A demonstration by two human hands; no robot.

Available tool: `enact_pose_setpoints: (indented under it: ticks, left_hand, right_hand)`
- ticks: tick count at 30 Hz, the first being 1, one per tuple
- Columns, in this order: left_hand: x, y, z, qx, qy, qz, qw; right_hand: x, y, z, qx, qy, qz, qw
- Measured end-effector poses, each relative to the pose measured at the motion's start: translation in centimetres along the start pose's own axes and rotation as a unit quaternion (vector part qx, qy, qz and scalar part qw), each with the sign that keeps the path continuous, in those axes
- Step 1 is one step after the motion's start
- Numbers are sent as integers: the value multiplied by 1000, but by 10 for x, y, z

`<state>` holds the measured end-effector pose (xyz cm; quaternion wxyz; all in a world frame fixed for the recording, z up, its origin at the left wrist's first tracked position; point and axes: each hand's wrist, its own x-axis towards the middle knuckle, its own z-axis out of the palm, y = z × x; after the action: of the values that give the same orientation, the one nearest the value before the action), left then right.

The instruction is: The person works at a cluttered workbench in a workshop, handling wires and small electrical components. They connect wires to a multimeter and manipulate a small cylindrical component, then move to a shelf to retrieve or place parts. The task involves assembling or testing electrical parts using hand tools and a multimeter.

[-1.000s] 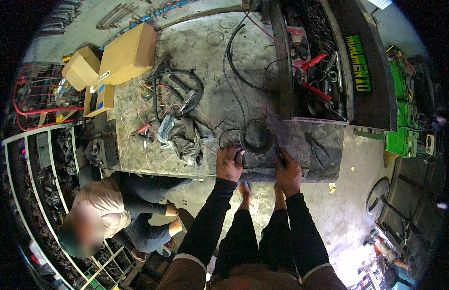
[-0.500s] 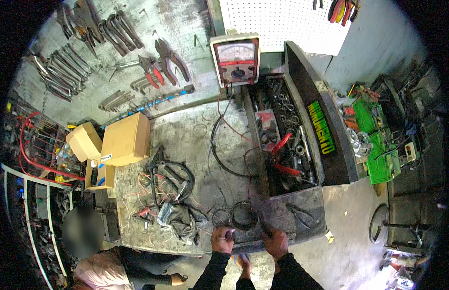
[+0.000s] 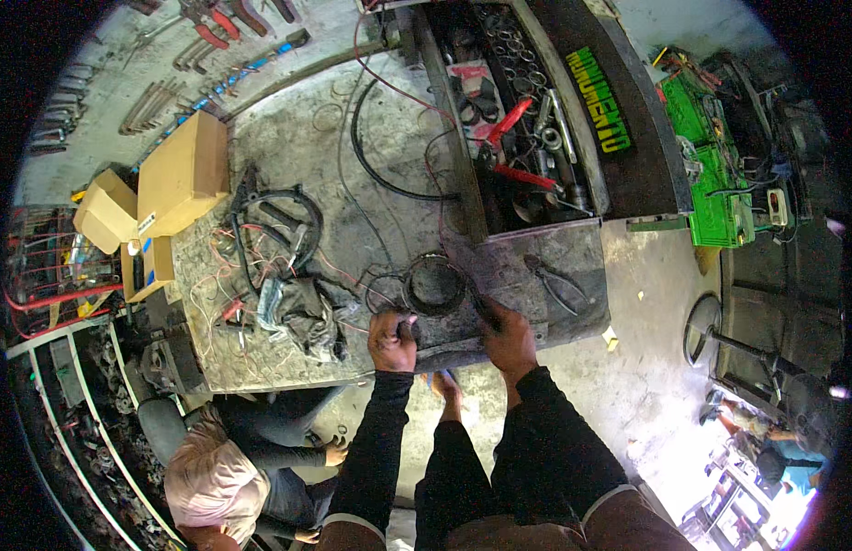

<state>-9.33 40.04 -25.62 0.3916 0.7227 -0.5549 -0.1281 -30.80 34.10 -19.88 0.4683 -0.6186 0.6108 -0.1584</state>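
Standing well to the left of the left grip [image 3: 392, 342] and farther away, the boxes [image 3: 180, 174] look pushed aside, perhaps to leave the middle of the table [image 3: 398, 138] usable. Closer, just left of that same grip, a crumpled cloth [image 3: 307, 317] lies on the table. The left grip itself sits at the near edge, fingers curled inward and thumb laid along them; I cannot tell whether it pinches anything. The black ring [image 3: 439, 306] lies on the table between the two grips and slightly beyond them, probably placed there so either can get at it easily. Its right side comes very near the right grip [image 3: 507, 336], whose fingers bunch forward and inward; something dark shows at their tips, too dim to say whether it is held, or whether they touch the ring. Pliers [image 3: 556, 284] lie just right of and beyond the right grip, seemingly within easy reach. Beyond them, the toolbox [image 3: 646, 170] stands back, likely leaving elbow room.
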Motion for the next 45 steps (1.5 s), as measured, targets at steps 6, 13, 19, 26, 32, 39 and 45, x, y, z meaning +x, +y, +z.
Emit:
enact_pose_setpoints:
  ticks: [6, 13, 19, 26, 32, 39, 45]
  left_hand:
    - [0, 10, -9, 28, -17, -8, 999]
    - [6, 17, -7, 5, 3, -2, 1000]
    - [-15, -5, 3, 16, 6, -30, 999]
    - [3, 11, -5, 15, 0, -16, 1000]
    - [-17, -14, 10, -7, 30, -65, 997]
    - [-2, 12, -5, 17, 9, -35, 999]
    - [1, 13, -6, 14, -9, -42, 999]
  right_hand:
    - [-9, -16, -15, 10, 55, -10, 998]
    - [-4, -23, -19, -64, 49, -111, 991]
    - [3, -7, -11, -96, 14, -79, 992]
    - [5, -2, -13, -91, 34, -110, 989]
    - [7, -6, -16, -138, 3, -128, 982]
    - [28, -20, -29, -94, 58, -141, 984]
    - [49, -37, -31, -171, 33, -140, 975]
